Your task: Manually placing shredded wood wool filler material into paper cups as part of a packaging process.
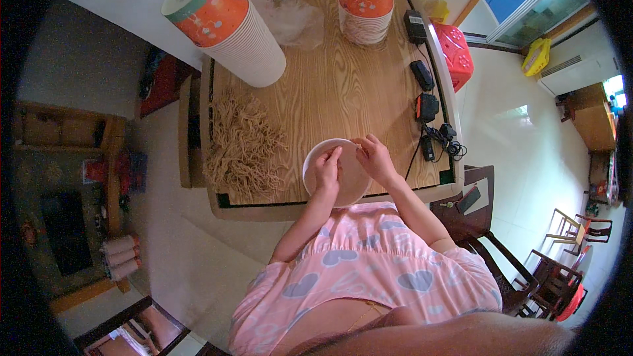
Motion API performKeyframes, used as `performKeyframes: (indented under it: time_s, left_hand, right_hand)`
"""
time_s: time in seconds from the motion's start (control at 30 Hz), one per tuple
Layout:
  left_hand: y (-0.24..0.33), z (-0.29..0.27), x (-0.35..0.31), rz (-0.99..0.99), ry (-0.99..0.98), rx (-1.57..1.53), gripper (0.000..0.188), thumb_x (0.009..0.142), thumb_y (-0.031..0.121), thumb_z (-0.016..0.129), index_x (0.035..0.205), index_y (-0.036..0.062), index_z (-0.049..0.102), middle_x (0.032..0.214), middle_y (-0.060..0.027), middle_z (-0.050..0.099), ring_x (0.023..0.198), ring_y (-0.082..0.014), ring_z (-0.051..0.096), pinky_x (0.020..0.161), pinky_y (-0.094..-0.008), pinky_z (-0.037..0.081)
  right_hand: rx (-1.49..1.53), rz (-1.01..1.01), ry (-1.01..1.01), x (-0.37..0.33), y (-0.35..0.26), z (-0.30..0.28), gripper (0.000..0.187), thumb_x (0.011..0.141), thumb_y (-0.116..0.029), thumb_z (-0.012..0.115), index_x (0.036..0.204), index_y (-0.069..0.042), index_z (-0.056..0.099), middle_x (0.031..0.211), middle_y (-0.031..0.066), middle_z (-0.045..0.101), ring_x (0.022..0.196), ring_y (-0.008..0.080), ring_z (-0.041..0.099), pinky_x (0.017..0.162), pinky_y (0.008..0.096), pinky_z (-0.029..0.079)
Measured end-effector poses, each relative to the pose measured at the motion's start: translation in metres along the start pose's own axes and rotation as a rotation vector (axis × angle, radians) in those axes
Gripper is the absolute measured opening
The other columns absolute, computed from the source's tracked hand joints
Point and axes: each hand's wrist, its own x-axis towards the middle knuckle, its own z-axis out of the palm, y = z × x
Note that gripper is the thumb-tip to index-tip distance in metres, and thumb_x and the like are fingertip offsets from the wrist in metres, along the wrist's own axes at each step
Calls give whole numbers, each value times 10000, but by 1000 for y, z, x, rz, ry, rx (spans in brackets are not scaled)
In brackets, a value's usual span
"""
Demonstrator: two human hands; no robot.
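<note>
In front of me, at the table's near edge, a white paper tub [357, 191] faces me with its round opening. My left hand [327, 170] reaches over the opening with its fingers curled and thumb up; whatever they hold is hidden. At the tub's right rim, the fingertips of my right hand [374, 157] are pinched together, and what lies between them is too small to make out. A heap of tan twisted cords [244, 145] covers the table's left side. Beyond it leans a tall stack of nested tubs [247, 46], upside down, the top one orange and green.
A shorter tub stack [366, 0] stands at the far edge, cords around its lower part. Black adapters [422, 76] and cables [448, 142] line the right edge. Crumpled clear plastic [297, 23] lies at the back. A red stool [453, 56] stands beyond the wood-grain table [330, 92].
</note>
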Motion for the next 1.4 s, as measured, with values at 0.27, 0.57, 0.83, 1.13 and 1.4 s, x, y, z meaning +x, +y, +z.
performKeyframes:
  time_s: [0.27, 0.57, 0.83, 1.13, 1.4]
  left_hand:
    - [-4, 3, 2, -41, -26, -39, 79, 776, 185, 644, 770, 114, 609, 531, 78, 432, 413, -29, 365, 354, -186, 264]
    - [-11, -1, 10, -7, -2, -74, 75, 790, 185, 625, 793, 110, 622, 552, 78, 456, 420, -29, 373, 358, -186, 274]
    - [-11, -1, 10, 5, 2, -58, 75, 791, 189, 623, 791, 114, 623, 578, 76, 472, 445, -25, 382, 372, -183, 281]
    - [-9, 4, 8, 18, 1, -58, 61, 797, 178, 617, 786, 118, 617, 560, 86, 448, 438, -18, 367, 369, -180, 263]
    - [-9, 10, 6, -17, 42, -63, 36, 786, 143, 614, 789, 107, 618, 575, 78, 464, 444, -25, 372, 361, -184, 263]
  right_hand:
    - [-14, -39, 24, -1, 1, 2, 231, 758, -31, 531, 979, -65, 589, 705, 103, 439, 588, 228, 480, 554, 319, 415]
    - [20, -14, -6, 0, -3, 2, 233, 756, -32, 525, 978, -66, 587, 707, 104, 451, 590, 227, 483, 558, 318, 419]
    - [27, 5, -21, -1, -5, 1, 235, 759, -33, 525, 986, -57, 581, 709, 97, 452, 590, 219, 474, 569, 317, 417]
    - [25, -22, -7, -1, -1, 2, 238, 750, -26, 521, 976, -71, 582, 708, 94, 448, 588, 222, 476, 561, 315, 418]
    - [333, 197, -139, 11, 43, 14, 223, 864, -206, 543, 990, -25, 576, 847, 19, 583, 706, 106, 528, 620, 244, 425]
